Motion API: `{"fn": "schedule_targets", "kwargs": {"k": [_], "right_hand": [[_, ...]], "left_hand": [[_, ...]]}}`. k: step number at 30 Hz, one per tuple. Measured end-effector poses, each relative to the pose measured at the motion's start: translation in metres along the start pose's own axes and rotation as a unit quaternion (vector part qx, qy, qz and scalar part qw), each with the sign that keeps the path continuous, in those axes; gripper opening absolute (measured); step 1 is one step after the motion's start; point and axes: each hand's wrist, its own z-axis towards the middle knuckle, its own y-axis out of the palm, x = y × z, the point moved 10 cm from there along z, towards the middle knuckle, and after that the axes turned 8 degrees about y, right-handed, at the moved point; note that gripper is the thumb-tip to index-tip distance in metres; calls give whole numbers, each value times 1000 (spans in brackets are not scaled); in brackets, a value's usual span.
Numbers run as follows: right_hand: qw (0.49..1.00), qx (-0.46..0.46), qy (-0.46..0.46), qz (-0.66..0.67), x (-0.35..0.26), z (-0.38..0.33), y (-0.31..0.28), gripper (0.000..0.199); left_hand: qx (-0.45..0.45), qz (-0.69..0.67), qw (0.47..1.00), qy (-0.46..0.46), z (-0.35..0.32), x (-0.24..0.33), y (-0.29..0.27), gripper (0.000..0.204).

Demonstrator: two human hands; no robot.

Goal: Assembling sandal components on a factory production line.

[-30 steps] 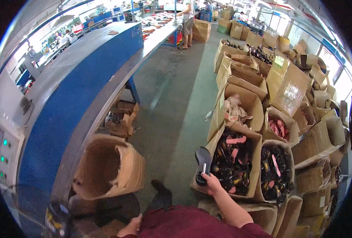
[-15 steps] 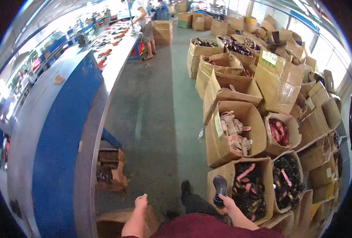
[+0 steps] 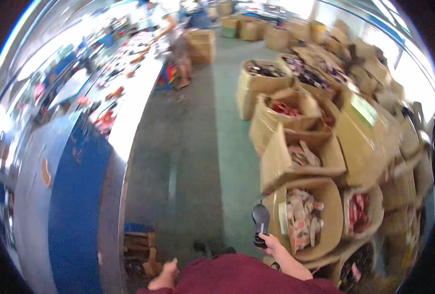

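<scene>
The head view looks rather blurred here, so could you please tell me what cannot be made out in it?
- Left hand: cut off by the lower edge behind the maroon sleeve; whether it holds anything cannot be told.
- Black shoe sole in the right hand: its lower end is hidden by the fingers.
- Pale pieces in the nearest carton: motion blur smears their shapes.
- Person at the far bench: too small and blurred to show the hands.
</scene>
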Motion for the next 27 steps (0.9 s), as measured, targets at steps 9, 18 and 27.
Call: {"fn": "schedule_targets", "kwargs": {"k": [9, 18, 27], "right_hand": [[975, 113, 68, -178, -116, 107, 6, 36], [946, 164, 118, -254, -256, 203, 118, 48], [914, 164, 30, -370, -564, 302, 221, 48]], "left_hand": [[-125, 257, 917, 277, 204, 344, 75, 56], [-70, 206, 946, 239, 337, 604, 2, 50], [-154, 473, 854, 150, 424, 761, 0, 69]]}}
